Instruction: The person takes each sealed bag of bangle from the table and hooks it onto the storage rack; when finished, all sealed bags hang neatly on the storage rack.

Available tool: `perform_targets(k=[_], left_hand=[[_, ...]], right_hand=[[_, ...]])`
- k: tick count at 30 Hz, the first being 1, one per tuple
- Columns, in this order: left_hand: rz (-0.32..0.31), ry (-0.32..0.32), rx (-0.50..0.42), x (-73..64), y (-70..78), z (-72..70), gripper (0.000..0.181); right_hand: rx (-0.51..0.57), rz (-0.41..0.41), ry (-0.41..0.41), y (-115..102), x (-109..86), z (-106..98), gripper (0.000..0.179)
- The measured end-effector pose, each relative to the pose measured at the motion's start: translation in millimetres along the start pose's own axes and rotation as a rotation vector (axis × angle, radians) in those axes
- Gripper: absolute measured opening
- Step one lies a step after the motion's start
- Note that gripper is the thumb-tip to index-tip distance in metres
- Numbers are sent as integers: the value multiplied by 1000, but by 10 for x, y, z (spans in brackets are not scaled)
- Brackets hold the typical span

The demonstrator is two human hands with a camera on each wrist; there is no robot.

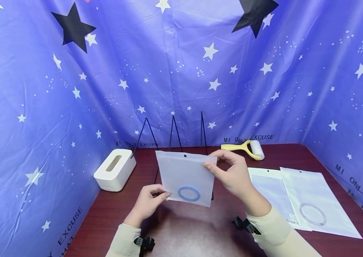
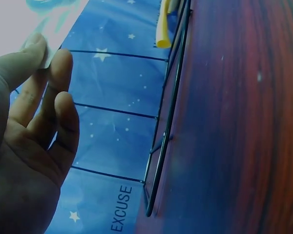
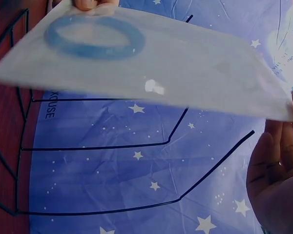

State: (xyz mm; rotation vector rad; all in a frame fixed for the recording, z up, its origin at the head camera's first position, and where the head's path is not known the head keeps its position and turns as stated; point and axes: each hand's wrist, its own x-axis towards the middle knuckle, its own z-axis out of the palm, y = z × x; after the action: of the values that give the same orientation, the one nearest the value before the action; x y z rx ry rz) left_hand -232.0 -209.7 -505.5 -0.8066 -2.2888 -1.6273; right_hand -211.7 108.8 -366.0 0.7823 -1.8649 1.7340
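A frosted white plastic pouch [image 1: 184, 173] with a small hang hole at its top edge is held up above the table. A blue ring [image 1: 189, 200] shows through its lower part. My left hand [image 1: 147, 201] pinches the lower left corner between thumb and fingers. At the upper right corner, my right hand [image 1: 234, 175] grips the pouch, thumb on the near face. Behind the pouch stands a black wire rack [image 3: 97, 212], partly hidden by it in the head view. In the left wrist view, only one corner of the pouch [image 2: 44, 19] is seen.
Two more white pouches [image 1: 326, 192] lie overlapping on the right of the dark red table [image 1: 104, 221], one showing a pale ring. A white box [image 1: 125, 167] with a slot on top stands left of the rack. At the back right lies a yellow-handled roller [image 1: 256, 150].
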Motion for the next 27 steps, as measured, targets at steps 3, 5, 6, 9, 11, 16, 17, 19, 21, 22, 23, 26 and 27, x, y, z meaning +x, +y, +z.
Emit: perform_targets(k=[3, 5, 6, 9, 11, 16, 17, 19, 21, 22, 23, 26, 27], left_hand=[[22, 38, -6, -8, -12, -40, 14], [28, 55, -17, -11, -16, -66, 13], [29, 62, -20, -12, -14, -78, 13], [21, 75, -35, -18, -10, -119, 8], [20, 86, -39, -22, -4, -150, 4], [16, 101, -34, -35, 17, -234, 4], [8, 96, -30, -38, 19, -250, 4], [-10, 79, -24, -47, 11, -283, 5], [-28, 60, -12, -56, -6, -320, 7], [-33, 50, -9, -61, -17, -340, 9], [-43, 42, -9, -67, -26, -360, 8], [-43, 27, -4, -78, -50, -417, 9], [-39, 22, -4, -81, -59, -432, 9]], right_hand=[[-23, 0, -53, 8, -8, 6, 23], [-40, -5, -95, 22, -14, 15, 22], [-50, -11, -112, 27, -18, 21, 21], [-56, -30, -154, 61, -31, 38, 19], [-42, -41, -169, 76, -36, 56, 19], [-3, -68, -168, 119, -33, 94, 12], [4, -69, -166, 126, -30, 103, 12], [9, -75, -159, 142, -24, 125, 11], [16, -81, -155, 159, -18, 156, 12], [19, -84, -153, 164, -16, 174, 16], [22, -86, -153, 173, -13, 194, 18], [26, -93, -153, 197, 2, 253, 18], [27, -94, -154, 203, 7, 273, 18]])
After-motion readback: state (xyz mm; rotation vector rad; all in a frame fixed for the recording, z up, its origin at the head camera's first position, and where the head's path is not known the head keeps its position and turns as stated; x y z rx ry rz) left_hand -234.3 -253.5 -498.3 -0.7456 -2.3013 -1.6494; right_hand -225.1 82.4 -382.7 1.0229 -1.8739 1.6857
